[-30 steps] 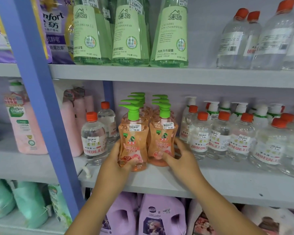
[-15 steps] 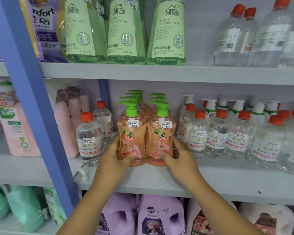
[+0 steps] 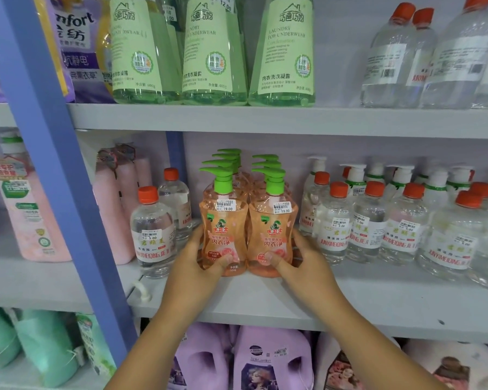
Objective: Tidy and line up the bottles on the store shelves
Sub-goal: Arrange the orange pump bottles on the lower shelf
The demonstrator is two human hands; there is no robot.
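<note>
Two rows of orange pump bottles with green pumps stand on the middle shelf (image 3: 265, 302). My left hand (image 3: 197, 266) grips the front left orange bottle (image 3: 223, 226), thumb across its lower front. My right hand (image 3: 302, 266) grips the front right orange bottle (image 3: 272, 229) the same way. The two front bottles stand upright, side by side and touching. Several more orange bottles line up behind them, mostly hidden.
Clear bottles with orange caps (image 3: 369, 220) crowd the shelf to the right, and two more (image 3: 152, 229) stand to the left. A blue upright post (image 3: 57, 164) runs down the left. Green laundry bottles (image 3: 214, 52) fill the shelf above; purple jugs (image 3: 268, 358) sit below.
The two front bottles have come together and stand straighter. Both hands keep their hold; the view has shifted slightly.
</note>
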